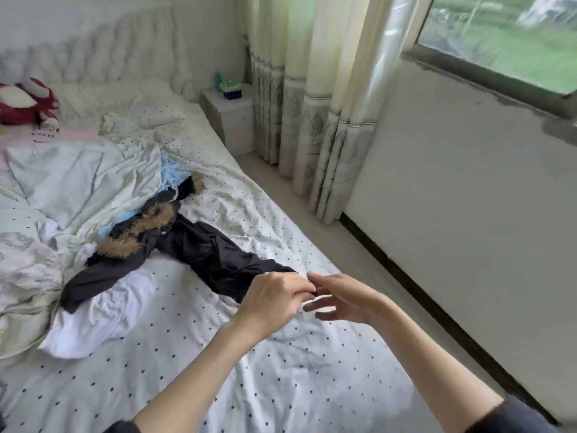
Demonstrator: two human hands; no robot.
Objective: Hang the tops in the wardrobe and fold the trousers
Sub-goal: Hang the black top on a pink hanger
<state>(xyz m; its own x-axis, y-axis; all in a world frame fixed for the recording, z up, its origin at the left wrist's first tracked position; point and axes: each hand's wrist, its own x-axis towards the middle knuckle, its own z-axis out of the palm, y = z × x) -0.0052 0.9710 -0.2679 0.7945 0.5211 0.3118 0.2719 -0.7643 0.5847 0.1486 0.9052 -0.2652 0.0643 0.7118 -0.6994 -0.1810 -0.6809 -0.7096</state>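
Reaching over the bed (193,354), we have both hands at the near end of the coat (199,248), a dark, nearly black garment lying crumpled and slantwise across the dotted sheet. Its hood is edged with shaggy brown fur (137,232), and a second tuft of the same fur shows at a cuff farther up the bed. One dark sleeve trails off toward the lower left and lies over a white top (96,320), which sits bunched on the sheet near the duvet (62,182). A pale blue garment (170,171) pokes out from under the coat's upper part, beside the duvet's edge. Our left hand (274,300) is curled, knuckles up, its fingers closed at the coat's near hem; it seems to pinch the fabric, though the fingertips are hidden behind the hand. Our right hand (340,300) is just beside it, palm turned inward, fingers loosely spread and holding nothing; its fingertips almost meet the left hand's knuckles. At the head of the bed lies a red plush toy (25,104), and a white nightstand (232,117) stands beside the curtain (312,120), below the window (505,39).
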